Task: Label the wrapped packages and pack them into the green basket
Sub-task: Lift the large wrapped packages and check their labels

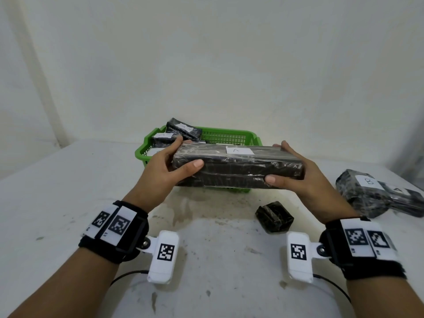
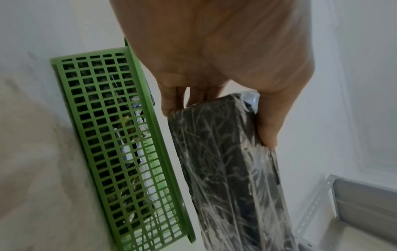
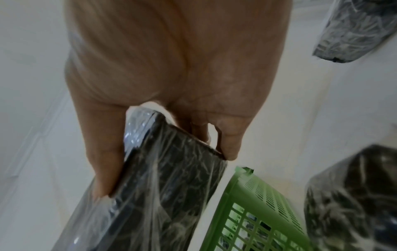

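Observation:
A long black package [image 1: 238, 167] wrapped in clear film, with a white label [image 1: 239, 150] on top, hangs level over the near rim of the green basket [image 1: 231, 136]. My left hand [image 1: 169, 161] grips its left end, thumb on the front face. My right hand [image 1: 296, 173] grips its right end the same way. The left wrist view shows the package [image 2: 232, 169] beside the basket wall [image 2: 120, 144]; the right wrist view shows the package [image 3: 163, 186] and the basket corner [image 3: 253, 203]. Several labelled black packages [image 1: 181, 129] lie in the basket's left part.
A small black wrapped cube [image 1: 274, 216] sits on the white table [image 1: 68, 191] in front of my right wrist. Two labelled packages [image 1: 376, 191] lie stacked at the right edge. A white wall stands close behind the basket. Grey metal shelving [image 2: 354, 195] shows in the left wrist view.

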The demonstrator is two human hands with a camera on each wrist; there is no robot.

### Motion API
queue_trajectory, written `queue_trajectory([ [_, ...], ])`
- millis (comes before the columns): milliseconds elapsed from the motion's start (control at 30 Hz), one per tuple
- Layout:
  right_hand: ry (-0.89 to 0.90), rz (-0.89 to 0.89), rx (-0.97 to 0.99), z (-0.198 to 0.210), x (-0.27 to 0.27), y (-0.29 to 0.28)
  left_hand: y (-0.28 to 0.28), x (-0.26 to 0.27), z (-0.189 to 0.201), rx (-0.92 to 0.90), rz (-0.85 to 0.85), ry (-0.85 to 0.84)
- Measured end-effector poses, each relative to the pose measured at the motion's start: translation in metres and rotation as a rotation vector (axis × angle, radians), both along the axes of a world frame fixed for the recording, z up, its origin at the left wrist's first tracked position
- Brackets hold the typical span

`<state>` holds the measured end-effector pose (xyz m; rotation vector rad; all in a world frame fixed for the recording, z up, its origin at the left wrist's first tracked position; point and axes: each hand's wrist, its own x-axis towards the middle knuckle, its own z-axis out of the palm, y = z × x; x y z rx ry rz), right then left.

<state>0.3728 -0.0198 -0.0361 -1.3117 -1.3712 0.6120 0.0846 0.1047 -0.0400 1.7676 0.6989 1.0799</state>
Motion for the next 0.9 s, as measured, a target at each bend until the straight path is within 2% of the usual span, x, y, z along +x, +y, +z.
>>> queue_trajectory([
  [133, 0.018, -0.028, -0.010, -0.001, 0.000, 0.001, -0.007, 0.002, 0.003, 0.027, 0.015, 0.027],
  [267, 0.242, 0.014, -0.117, 0.002, -0.010, 0.006, -0.017, 0.005, 0.007, 0.126, 0.047, -0.102],
  [367, 0.409, 0.001, -0.221, 0.008, -0.017, 0.004, -0.023, 0.006, 0.008, 0.213, -0.007, -0.125],
  [433, 0.460, -0.032, -0.266, 0.008, -0.013, 0.002, -0.027, 0.008, 0.009, 0.226, -0.072, -0.134],
  [567, 0.507, -0.099, -0.112, 0.008, -0.006, 0.001, -0.032, 0.012, 0.015, 0.137, -0.187, -0.115],
  [733, 0.461, -0.146, 0.111, 0.008, -0.011, 0.003, -0.026, 0.018, 0.009, -0.099, -0.087, -0.161],
  [900, 0.444, -0.090, 0.021, 0.005, -0.023, 0.006, -0.032, 0.022, 0.009, -0.021, 0.064, -0.223],
])
